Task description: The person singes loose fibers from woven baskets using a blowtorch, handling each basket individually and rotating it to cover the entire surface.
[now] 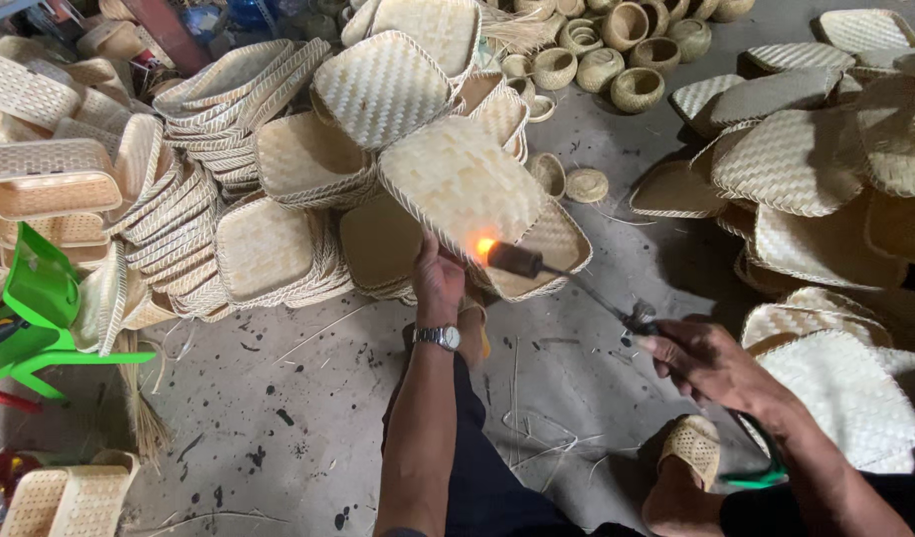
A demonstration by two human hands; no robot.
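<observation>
My left hand [436, 280], with a wristwatch on the wrist, grips the near edge of a square woven bamboo tray [459, 184] and holds it up with its underside facing me. My right hand [701, 360] holds a gas torch [567, 281] by its handle; the long nozzle points left. An orange flame burns at the nozzle tip against the tray's lower rim. My legs and woven sandals show below.
Stacks of woven trays [264, 249] lie at the left and centre, more trays [796, 164] at the right. Small round woven baskets [617, 60] stand at the back. A green plastic chair [35, 318] lies at the left. The concrete floor [308, 418] has stains and straw scraps.
</observation>
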